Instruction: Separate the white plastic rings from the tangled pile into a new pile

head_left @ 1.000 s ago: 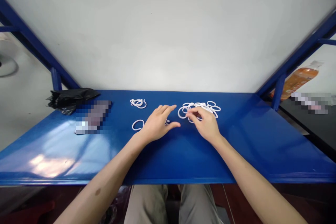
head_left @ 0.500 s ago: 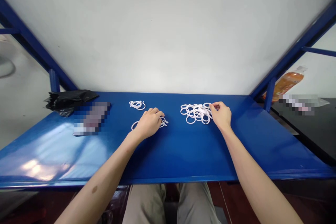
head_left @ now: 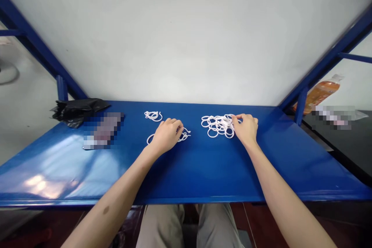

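Note:
White plastic rings, some with open ends, lie in groups on the blue table. My left hand rests low over a small group of rings left of centre, its fingers curled down around a ring; the palm hides part of the group. My right hand has thumb and fingertips closed on a ring at the right edge of the larger ring pile. Behind my left hand, a few more rings lie together, untouched by either hand.
A crumpled black plastic bag and a blurred-out flat packet lie on the left. Blue frame bars slope up at both sides before a pale wall. Beyond the right bar are an orange drink bottle and a black surface.
My left hand has shifted slightly, and a ring end now sticks out farther right of its fingers. My right hand stays at the pile's edge, its fingers slightly more bent. The view has moved a little.

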The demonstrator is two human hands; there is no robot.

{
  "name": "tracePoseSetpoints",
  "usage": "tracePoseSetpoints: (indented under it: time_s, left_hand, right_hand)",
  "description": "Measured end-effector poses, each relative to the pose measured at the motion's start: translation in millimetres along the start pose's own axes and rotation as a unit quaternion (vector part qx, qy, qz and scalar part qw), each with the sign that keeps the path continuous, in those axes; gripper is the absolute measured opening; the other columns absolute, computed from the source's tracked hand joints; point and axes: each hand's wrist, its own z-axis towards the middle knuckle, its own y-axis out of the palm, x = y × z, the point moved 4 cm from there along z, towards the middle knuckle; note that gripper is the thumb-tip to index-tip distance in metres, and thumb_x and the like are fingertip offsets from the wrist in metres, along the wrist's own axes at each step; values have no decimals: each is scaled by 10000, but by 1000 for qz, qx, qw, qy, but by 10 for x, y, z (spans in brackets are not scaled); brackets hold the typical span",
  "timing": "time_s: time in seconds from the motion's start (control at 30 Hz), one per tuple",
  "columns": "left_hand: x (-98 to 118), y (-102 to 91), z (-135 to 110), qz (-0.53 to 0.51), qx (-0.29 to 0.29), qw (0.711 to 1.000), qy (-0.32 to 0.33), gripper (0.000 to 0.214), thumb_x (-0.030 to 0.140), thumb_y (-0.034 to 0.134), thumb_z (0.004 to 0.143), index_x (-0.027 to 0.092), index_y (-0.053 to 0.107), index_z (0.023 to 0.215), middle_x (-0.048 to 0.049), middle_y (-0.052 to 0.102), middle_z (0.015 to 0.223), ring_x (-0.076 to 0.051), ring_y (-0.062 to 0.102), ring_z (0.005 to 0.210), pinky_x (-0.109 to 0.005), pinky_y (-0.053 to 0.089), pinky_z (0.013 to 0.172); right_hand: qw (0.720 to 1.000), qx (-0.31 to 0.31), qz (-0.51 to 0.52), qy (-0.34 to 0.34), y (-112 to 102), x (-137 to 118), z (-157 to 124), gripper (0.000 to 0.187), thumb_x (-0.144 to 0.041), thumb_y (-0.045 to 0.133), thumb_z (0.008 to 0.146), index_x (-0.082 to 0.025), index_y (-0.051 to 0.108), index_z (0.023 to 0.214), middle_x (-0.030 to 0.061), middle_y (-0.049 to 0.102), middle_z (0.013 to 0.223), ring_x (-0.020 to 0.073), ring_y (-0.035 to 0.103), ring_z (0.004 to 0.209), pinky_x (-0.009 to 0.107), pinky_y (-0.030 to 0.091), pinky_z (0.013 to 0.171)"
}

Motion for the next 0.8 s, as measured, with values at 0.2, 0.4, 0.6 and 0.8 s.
tracePoseSetpoints:
  time_s: [0.2,0.4,0.6,0.8]
  left_hand:
    - [33,-71,-6,-27,42,998,-24,213,269,472,1000,207,675,993,-52,732,904,-223,642,894,-334,449,771]
    - [139,-25,-21,-31,62,998,6,230,287,449,1018,206,664,1022,-43,715,817,-209,659,812,-367,446,831]
    - [254,-22,-38,-113,41,992,44,174,274,471,1010,209,633,1012,-23,741,863,-200,689,854,-356,449,857]
    - [277,-7,-59,-233,-21,972,19,357,406,584,961,218,533,1261,21,738,805,-184,708,771,-306,504,765]
  right_hand:
    - [986,84,69,-130,-199,-287,-116,232,-381,524,939,-207,677,919,114,682,1025,309,529,1069,495,406,988]
    - [932,-77,211,-284,-212,-878,-603,219,-392,565,977,-252,643,1125,86,685,1064,261,638,995,440,537,894]
    - [864,-237,274,-350,-20,-1106,-915,270,-351,580,991,-282,609,1250,73,685,1161,217,692,921,403,592,839]
    - [888,-179,284,-314,-34,-1028,-792,149,-299,551,1009,-257,651,1111,57,701,1035,205,684,886,370,578,817]
